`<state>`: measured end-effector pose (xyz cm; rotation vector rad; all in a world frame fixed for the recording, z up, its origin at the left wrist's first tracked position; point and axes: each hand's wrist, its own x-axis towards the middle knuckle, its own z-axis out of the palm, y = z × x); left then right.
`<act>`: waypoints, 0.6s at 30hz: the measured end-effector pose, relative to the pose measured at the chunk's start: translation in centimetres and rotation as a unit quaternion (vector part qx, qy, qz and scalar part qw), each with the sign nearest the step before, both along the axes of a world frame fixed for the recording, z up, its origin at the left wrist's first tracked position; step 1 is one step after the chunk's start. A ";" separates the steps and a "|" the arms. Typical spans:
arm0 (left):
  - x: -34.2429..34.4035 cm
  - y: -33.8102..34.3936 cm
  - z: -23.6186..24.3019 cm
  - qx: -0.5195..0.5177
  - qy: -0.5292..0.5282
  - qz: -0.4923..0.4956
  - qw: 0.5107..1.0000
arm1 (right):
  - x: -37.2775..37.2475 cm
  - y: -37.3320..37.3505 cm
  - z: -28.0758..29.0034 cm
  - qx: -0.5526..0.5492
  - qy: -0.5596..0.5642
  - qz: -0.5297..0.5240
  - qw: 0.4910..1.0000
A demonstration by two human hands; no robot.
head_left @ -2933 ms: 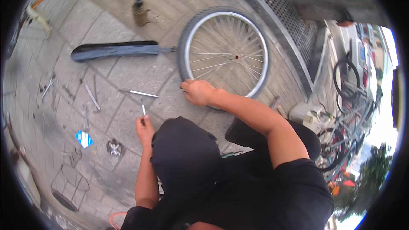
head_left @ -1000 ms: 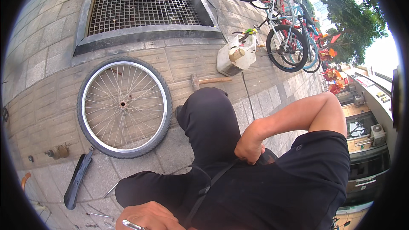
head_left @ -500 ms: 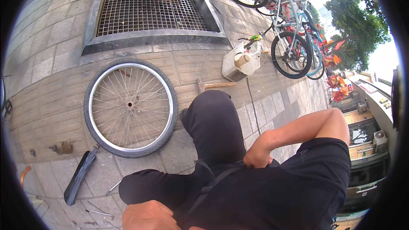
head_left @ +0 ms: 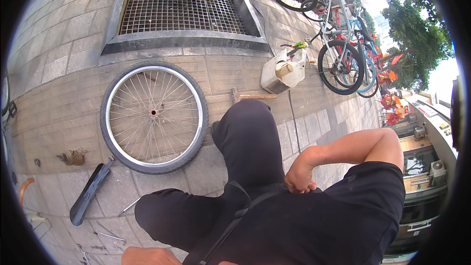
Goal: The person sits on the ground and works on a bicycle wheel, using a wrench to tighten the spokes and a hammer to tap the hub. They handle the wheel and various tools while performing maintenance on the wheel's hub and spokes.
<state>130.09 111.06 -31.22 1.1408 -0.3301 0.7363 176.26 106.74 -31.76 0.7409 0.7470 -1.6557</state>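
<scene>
At the bottom edge, only the back of my left hand [head_left: 149, 256] shows beside my bent left leg; its fingers are cut off from view. My right hand [head_left: 300, 175] is closed against the side of my black shirt [head_left: 314, 225], near a dark strap [head_left: 257, 198]. Whatever its curled fingers hold, if anything, is hidden. A spoked bicycle wheel [head_left: 202, 118] with a black tyre lies flat on the paving, beyond my knees. Past my right knee rests a wooden-handled hammer [head_left: 257, 96], touched by neither hand.
A cut white plastic jug [head_left: 269, 76] with tools stands ahead. Parked bicycles [head_left: 338, 64] lean beyond it. At left lie a black mudguard [head_left: 91, 191], a rusty hub-like part [head_left: 74, 157] and a thin metal rod [head_left: 130, 207]. A framed tree grate [head_left: 147, 17] borders the far side.
My left hand has dropped toward the bottom edge and shows less. The whole view has shifted slightly. My right hand stays closed at my side; the wheel and tools lie as before.
</scene>
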 end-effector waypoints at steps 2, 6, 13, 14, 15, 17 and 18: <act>-1.2 -0.7 -0.1 -0.024 0.003 -0.008 1.000 | -0.4 0.7 0.1 -0.005 -0.007 0.010 1.000; -0.8 -1.1 -2.1 -0.050 -0.048 -0.005 0.998 | -1.4 0.5 -0.8 -0.010 -0.016 0.005 1.000; -3.0 -1.7 -5.3 -0.010 -0.202 -0.059 0.977 | 2.1 -7.3 -0.3 -0.045 -0.010 -0.112 0.993; -3.3 -3.1 -7.1 -0.080 -0.179 -0.040 0.980 | 3.1 -9.8 -0.4 -0.051 -0.014 -0.154 0.987; -4.1 -5.8 -7.7 -0.167 -0.122 0.017 0.978 | 2.6 -9.2 -0.6 -0.045 -0.008 -0.176 0.983; -4.2 -9.3 -8.7 -0.336 -0.055 0.115 0.933 | 0.6 -8.1 1.9 -0.003 -0.041 -0.224 0.974; -4.5 -9.2 -7.3 -0.352 -0.042 0.159 0.921 | -1.6 -3.9 2.4 0.019 -0.063 -0.158 0.985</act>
